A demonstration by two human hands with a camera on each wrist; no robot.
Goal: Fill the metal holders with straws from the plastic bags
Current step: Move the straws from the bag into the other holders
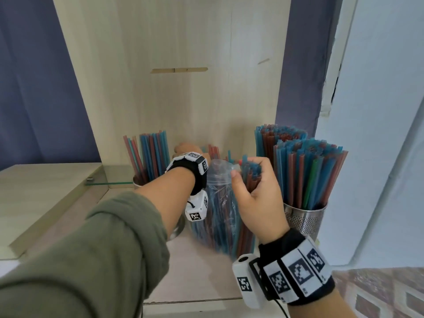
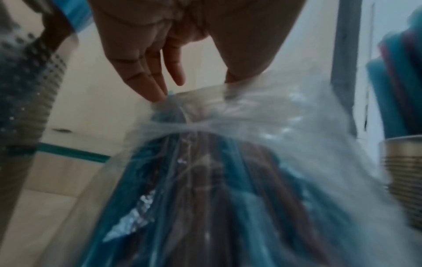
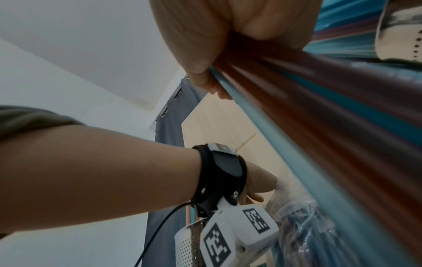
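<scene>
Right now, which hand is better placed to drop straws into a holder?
Right. The right hand already grips a bunch of straws, beside the holder at right; the left hand pinches the plastic bag.

The right hand (image 1: 254, 193) is raised with its fingers curled tight into a fist-like grip, thumb pressed along the side. The left arm reaches forward across the body in a green sleeve (image 1: 96, 249); the left hand (image 2: 160, 59) points its fingers down, pinching.
</scene>
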